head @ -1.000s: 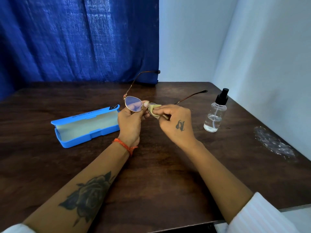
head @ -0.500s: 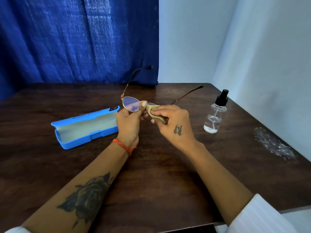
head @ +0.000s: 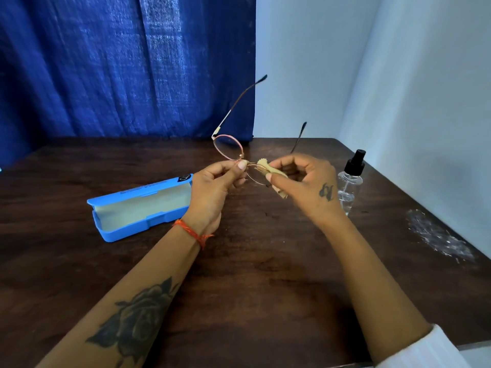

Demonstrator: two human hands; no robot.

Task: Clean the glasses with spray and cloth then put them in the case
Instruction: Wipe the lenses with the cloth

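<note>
**Fingers pinching cloth over one lens**

Fingers point(head: 268, 177) of the right hand point(head: 309, 185) are pinching a small folded beige cloth point(head: 271, 173) around one lens of the thin pink-and-gold metal-rimmed glasses point(head: 229, 147), while the left hand point(head: 212, 189) is gripping the bridge between thumb and forefinger, above the dark wooden counter point(head: 252, 274). Wiping well probably means keeping light, even pressure on both faces and steadying the frame at the bridge, not the temples. The cloth is hiding most of that lens, so its cleanliness is unclear. The open blue plastic case point(head: 138, 205) is waiting to the left; the clear spray bottle with black nozzle point(head: 350, 179) is standing partly behind the right hand.
</note>
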